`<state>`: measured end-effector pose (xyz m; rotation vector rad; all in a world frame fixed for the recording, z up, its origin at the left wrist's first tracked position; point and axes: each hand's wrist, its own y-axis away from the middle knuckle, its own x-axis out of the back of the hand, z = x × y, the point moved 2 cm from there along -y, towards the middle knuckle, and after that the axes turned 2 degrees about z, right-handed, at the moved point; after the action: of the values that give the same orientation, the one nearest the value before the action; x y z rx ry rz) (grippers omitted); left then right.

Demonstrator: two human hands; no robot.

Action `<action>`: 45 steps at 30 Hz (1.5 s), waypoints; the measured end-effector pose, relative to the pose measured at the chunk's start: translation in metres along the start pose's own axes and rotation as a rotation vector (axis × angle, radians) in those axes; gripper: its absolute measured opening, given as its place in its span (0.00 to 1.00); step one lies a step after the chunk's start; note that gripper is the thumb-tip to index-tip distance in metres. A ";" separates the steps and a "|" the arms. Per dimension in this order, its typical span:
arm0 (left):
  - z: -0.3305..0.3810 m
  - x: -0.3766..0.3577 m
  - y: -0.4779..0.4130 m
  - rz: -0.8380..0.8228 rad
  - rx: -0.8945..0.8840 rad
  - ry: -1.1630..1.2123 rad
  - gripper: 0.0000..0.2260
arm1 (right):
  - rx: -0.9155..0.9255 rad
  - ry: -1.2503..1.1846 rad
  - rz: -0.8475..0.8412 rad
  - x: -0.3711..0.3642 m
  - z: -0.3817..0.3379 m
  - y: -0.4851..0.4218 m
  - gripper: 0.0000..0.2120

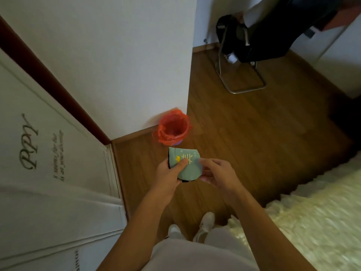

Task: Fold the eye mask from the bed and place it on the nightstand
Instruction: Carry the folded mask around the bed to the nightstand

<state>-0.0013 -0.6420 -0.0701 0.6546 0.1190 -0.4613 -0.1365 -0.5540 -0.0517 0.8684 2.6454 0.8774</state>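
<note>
A pale green eye mask with yellow embroidery and a black underside is folded over and held above the wooden floor. My left hand grips its left side, thumb pressed on the embroidered face. My right hand is at its right edge, fingertips touching the fabric in a loose pinch. No nightstand is in view.
A small bin lined with a red bag stands at the wall corner just beyond the mask. White printed fabric fills the left. A fluffy cream blanket lies at the right. A metal-framed chair with dark clothes stands far back.
</note>
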 end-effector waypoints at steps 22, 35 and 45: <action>-0.003 -0.393 -0.184 -0.403 0.184 -0.349 0.18 | 0.022 -0.413 0.409 0.344 -0.087 -0.128 0.14; -0.006 -0.591 -0.253 -0.573 0.291 -0.423 0.15 | 0.048 -0.557 0.571 0.499 -0.129 -0.184 0.16; 0.012 -0.751 -0.365 -0.682 0.337 -0.512 0.16 | 0.057 -0.575 0.721 0.624 -0.198 -0.284 0.19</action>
<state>-0.8363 -0.6214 -0.0770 0.7997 -0.2368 -1.3117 -0.8428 -0.4577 -0.0798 1.8191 1.8669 0.5460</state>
